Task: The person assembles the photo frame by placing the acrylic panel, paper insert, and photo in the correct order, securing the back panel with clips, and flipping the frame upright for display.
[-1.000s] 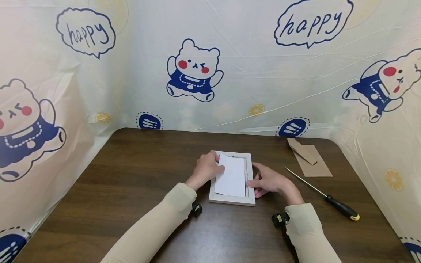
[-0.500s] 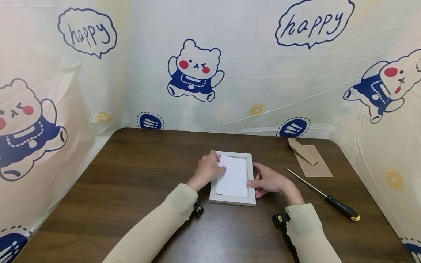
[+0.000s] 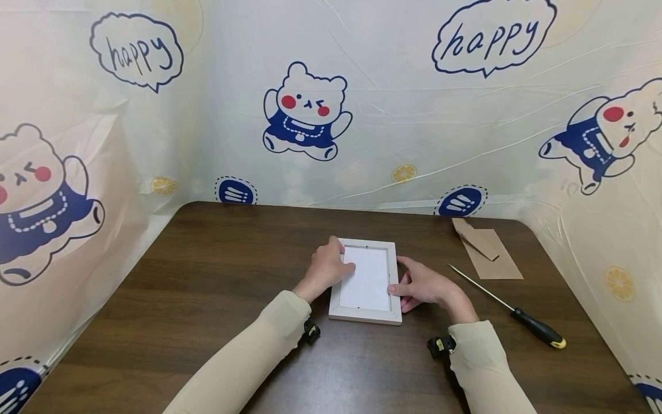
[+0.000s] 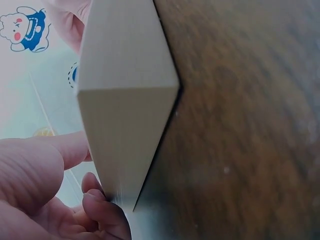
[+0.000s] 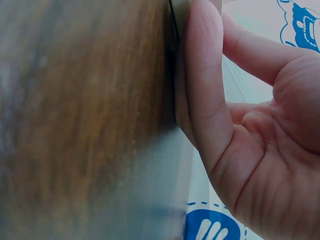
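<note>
Holding, left hand [image 3: 324,265]: fingers pinch the frame's left edge, thumb bent over onto the paper.
Holding, right hand [image 3: 426,283]: thumb on the right border, fingers against the outer side, pinching the frame between them.
Frame [image 3: 365,317]: one; whitish, rectangular, with square corners and smooth, thick sides; it lies on the worktop between both hands.
Paper [image 3: 366,284]: one white, matt sheet, lying inside the frame's opening.
Screwdriver [image 3: 519,314]: one; thin metal shaft, black handle with a yellow end, lying slantwise to the right of the right hand.
Brown board [image 3: 496,268]: one flat rectangle, far right, with one narrow brown flap [image 3: 476,239] slanting over its corner; whether they are joined, I cannot tell.
Sleeves [image 3: 481,351]: two, pale cream.
Worktop [image 3: 248,253]: dark brown wood grain, slightly glossy, rounded far corners.
Drape [image 3: 393,52]: pale, creased sheeting round three sides, printed with three bears and two "happy" bubbles.
</note>
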{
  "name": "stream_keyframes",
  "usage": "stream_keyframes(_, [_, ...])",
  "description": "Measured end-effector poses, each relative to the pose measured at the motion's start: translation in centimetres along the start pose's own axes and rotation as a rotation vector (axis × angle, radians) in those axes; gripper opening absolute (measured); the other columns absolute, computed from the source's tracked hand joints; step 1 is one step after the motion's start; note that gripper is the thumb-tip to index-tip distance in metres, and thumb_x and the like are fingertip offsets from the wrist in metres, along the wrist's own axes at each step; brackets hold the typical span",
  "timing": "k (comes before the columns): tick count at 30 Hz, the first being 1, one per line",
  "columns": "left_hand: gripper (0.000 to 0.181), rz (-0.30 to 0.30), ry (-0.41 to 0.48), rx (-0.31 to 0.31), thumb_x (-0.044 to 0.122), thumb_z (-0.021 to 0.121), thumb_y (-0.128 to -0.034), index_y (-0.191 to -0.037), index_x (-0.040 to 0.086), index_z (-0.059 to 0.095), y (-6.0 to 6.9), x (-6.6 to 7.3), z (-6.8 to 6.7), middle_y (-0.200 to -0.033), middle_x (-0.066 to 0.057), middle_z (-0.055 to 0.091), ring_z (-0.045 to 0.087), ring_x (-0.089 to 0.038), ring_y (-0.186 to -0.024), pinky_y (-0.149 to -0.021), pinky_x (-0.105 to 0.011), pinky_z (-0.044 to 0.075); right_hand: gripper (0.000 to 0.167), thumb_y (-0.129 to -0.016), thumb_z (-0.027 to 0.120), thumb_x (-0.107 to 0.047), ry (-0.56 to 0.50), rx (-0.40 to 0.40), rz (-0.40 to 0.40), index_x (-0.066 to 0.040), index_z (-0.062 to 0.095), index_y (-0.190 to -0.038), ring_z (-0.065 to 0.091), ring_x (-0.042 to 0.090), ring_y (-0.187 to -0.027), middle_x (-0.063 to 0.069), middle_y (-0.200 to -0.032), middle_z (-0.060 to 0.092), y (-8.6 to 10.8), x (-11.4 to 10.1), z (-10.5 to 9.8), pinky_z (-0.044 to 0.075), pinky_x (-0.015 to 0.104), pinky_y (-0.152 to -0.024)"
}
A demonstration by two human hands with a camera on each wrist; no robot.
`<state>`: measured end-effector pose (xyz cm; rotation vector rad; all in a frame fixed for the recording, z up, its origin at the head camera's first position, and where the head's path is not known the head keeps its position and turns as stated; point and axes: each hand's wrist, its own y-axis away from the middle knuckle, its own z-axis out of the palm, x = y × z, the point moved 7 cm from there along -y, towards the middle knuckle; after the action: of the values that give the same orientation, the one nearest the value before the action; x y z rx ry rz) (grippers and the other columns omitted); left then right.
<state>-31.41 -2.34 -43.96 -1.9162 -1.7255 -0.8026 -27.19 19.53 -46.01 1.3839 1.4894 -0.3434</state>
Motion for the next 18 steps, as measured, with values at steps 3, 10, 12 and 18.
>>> stream_keyframes(3, [0.036,0.008,0.010,-0.008,0.019,0.078,-0.0934,-0.117,0.003,0.056,0.0,0.0,0.0,-0.097,-0.015,0.064,0.058,-0.028,-0.085,-0.073,-0.039,0.050,0.090,-0.100,0.077,-0.017,0.004,0.004,0.002,-0.002,0.019,-0.167,0.070,0.023,-0.072,0.018,-0.100,0.062,0.0,0.0,0.0,0.064,0.036,-0.066])
stream_keyframes(10, [0.037,0.033,0.028,-0.040,0.021,0.077,-0.0941,-0.119,0.004,0.055,-0.1,-0.4,-0.3,-0.095,-0.014,0.064,0.058,-0.027,-0.081,-0.069,-0.036,0.049,0.090,-0.100,0.077,-0.018,0.007,0.010,0.012,-0.003,0.019,-0.167,0.071,0.023,-0.072,0.018,-0.101,0.062,0.0,0.1,-0.1,0.064,0.036,-0.066])
stream_keyframes(12, [0.037,0.035,0.028,-0.048,0.021,0.078,-0.0946,-0.119,0.005,0.055,0.0,-0.6,-0.5,-0.093,-0.013,0.063,0.058,-0.026,-0.080,-0.068,-0.035,0.048,0.090,-0.100,0.076,-0.017,0.003,0.008,0.014,-0.003,0.019,-0.167,0.071,0.023,-0.072,0.019,-0.101,0.062,0.1,0.0,0.0,0.064,0.036,-0.067])
stream_keyframes(18, [0.040,0.046,0.026,-0.056,0.022,0.079,-0.0929,-0.118,0.005,0.053,0.1,-1.1,-0.9,-0.089,-0.010,0.061,0.056,-0.024,-0.076,-0.067,-0.033,0.046,0.090,-0.100,0.077,-0.018,0.006,0.010,0.015,-0.003,0.018,-0.167,0.071,0.023,-0.072,0.019,-0.101,0.062,0.0,0.1,0.0,0.064,0.036,-0.067])
